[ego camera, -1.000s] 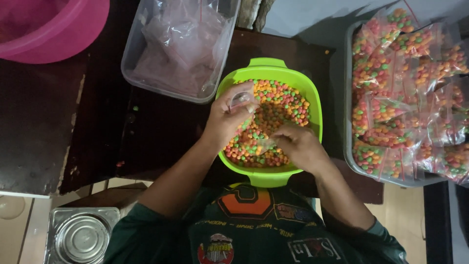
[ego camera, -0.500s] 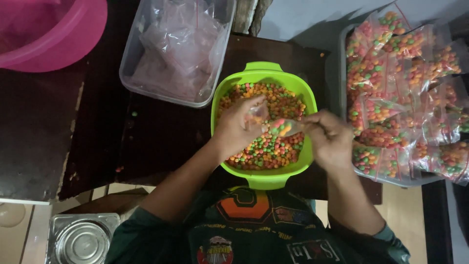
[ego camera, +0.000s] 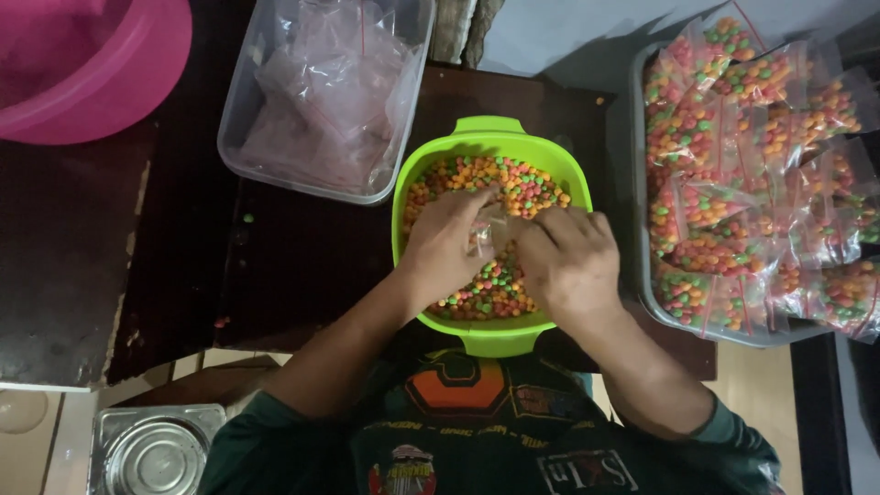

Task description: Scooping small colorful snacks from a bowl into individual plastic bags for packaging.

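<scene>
A lime green tub [ego camera: 490, 136] on a dark wooden table holds many small orange, green and pink candies [ego camera: 513, 183]. Both hands are down inside it. My left hand [ego camera: 446, 246] and my right hand [ego camera: 566, 259] pinch a small clear plastic bag [ego camera: 484, 234] between them, just above the candy. The bag is mostly hidden by my fingers, so its fill cannot be judged.
A clear box of empty plastic bags [ego camera: 325, 92] stands at the back left, next to a pink basin [ego camera: 82, 64]. A grey tray [ego camera: 642, 275] on the right is piled with filled candy bags [ego camera: 733, 174]. A metal tin [ego camera: 151, 454] lies low at the left.
Both hands have come together over the middle of the tub, closing around the small bag; half a second ago the right hand held it further right.
</scene>
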